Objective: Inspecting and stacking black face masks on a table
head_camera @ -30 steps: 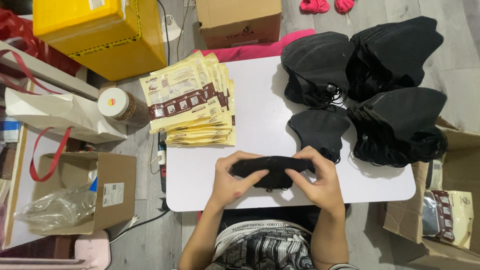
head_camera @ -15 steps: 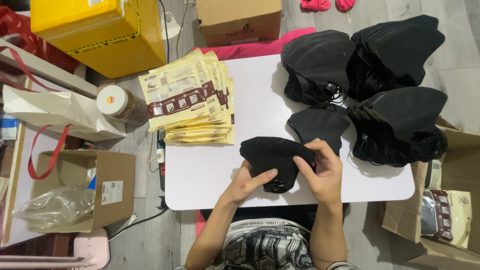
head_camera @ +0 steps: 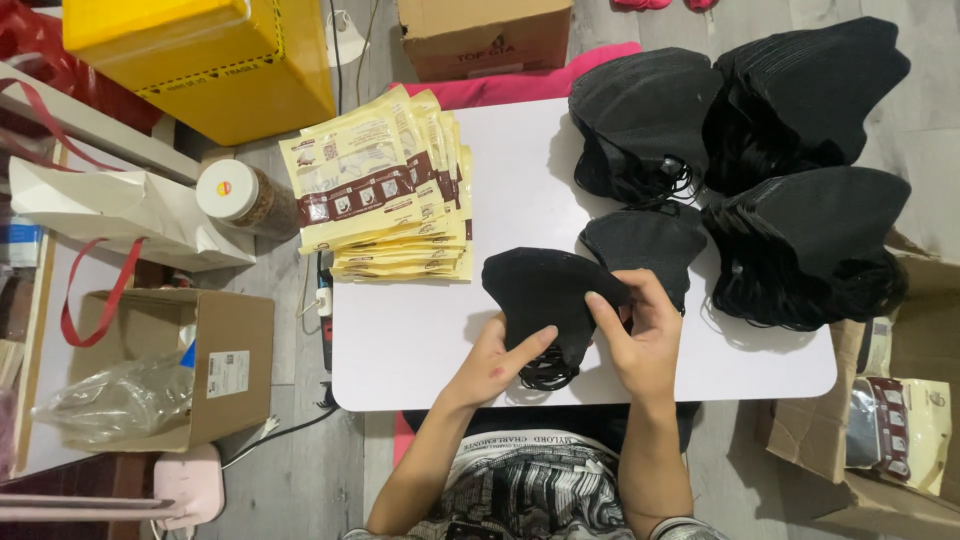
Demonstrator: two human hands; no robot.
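Note:
Both my hands hold a black folded face mask over the near edge of the white table. My left hand grips its lower left side, and my right hand pinches its right edge. The mask's black ear loops dangle below between my hands. A thin stack of the same black masks lies just behind my right hand. A stack of yellow-cream flat packets sits at the table's left.
Three tall piles of black masks fill the table's right and far side. Left of the table stand an open cardboard box with a plastic bag, a lidded jar, a white bag and a yellow bin. A carton with packets sits at right.
The mask was held flat and narrow between both hands; it has since been turned and opened out, and my hands shifted right and slightly away from me.

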